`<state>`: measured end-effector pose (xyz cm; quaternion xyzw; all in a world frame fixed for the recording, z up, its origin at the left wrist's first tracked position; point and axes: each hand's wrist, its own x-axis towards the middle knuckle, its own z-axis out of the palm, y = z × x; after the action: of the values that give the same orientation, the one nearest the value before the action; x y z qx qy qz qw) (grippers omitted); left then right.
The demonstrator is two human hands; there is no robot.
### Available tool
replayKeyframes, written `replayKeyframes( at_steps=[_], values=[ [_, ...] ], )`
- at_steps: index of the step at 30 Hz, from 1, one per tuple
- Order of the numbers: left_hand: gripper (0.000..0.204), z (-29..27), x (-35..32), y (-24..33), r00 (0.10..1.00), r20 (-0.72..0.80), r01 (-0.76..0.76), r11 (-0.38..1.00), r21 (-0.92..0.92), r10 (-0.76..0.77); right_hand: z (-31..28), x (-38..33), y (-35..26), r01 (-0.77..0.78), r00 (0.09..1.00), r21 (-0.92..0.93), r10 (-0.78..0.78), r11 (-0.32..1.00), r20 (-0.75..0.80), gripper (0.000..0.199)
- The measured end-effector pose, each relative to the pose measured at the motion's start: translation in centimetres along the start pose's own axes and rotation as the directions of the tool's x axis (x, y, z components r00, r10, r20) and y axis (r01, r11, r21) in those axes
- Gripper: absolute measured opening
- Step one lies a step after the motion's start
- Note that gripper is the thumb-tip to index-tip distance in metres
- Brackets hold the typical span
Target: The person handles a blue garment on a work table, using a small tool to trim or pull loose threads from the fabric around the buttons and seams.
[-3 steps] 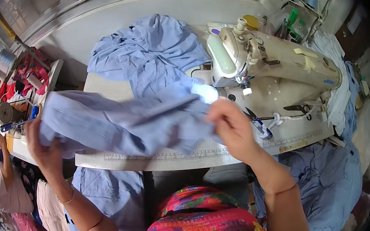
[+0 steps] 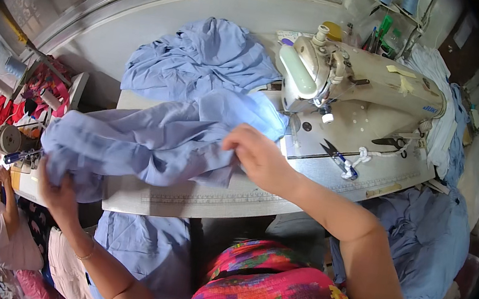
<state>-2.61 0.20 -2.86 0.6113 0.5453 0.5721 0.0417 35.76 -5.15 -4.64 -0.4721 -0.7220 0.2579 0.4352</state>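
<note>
A length of light-blue cloth [image 2: 157,139], perhaps part of a garment, stretches across the left side of the sewing table between my hands. At its left end, beyond the table's edge, my left hand [image 2: 61,196] is closed on a fold. My right hand [image 2: 259,158] pinches the cloth's right edge over the tabletop, fingers pressed together. The far right corner of the cloth lies brightly lit beside the needle area of a beige sewing machine [image 2: 366,87]. Behind it, another heap of light-blue cloth [image 2: 203,55] rests against the wall.
Blue-handled scissors [image 2: 340,160] and dark snips [image 2: 390,142] lie right of my right hand. A printed ruler strip [image 2: 215,197] runs along the table's front edge. More blue cloth [image 2: 414,237] hangs at the right. A co-worker [image 2: 8,234] sits at another machine on the left.
My right hand has moved left with the cloth's edge. The cloth has settled lower onto the table, and its left end has shifted slightly left.
</note>
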Motion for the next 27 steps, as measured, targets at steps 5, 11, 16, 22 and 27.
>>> replayKeyframes(
  at_steps=[5,11,16,22,27],
  values=[
    [0.042,3.5,-3.7,1.1,0.844,0.531,-0.168,0.978,0.125,0.077,4.0,1.0,7.8,-0.081,0.995,-0.426,0.047,0.901,-0.089,0.024],
    [0.046,5.2,-6.0,-0.1,0.800,0.588,0.083,0.993,0.084,-0.117,3.6,-0.2,5.9,-0.283,0.951,0.327,0.221,0.901,0.215,0.023],
    [0.048,2.4,-2.8,-0.8,0.952,0.235,-0.244,0.951,0.191,0.197,0.6,-1.7,2.2,-0.159,0.986,0.355,0.130,0.921,0.103,0.023],
    [0.035,-12.1,3.1,-2.7,0.884,-0.219,-0.238,0.800,0.551,0.414,-6.2,4.4,-10.1,0.344,0.923,0.305,-0.260,0.888,-0.283,0.027],
    [0.064,-8.8,3.2,3.8,0.986,0.077,-0.134,0.975,-0.179,0.150,-11.0,13.6,-17.6,-0.001,0.876,0.500,-0.240,0.866,0.418,0.034]
  ],
)
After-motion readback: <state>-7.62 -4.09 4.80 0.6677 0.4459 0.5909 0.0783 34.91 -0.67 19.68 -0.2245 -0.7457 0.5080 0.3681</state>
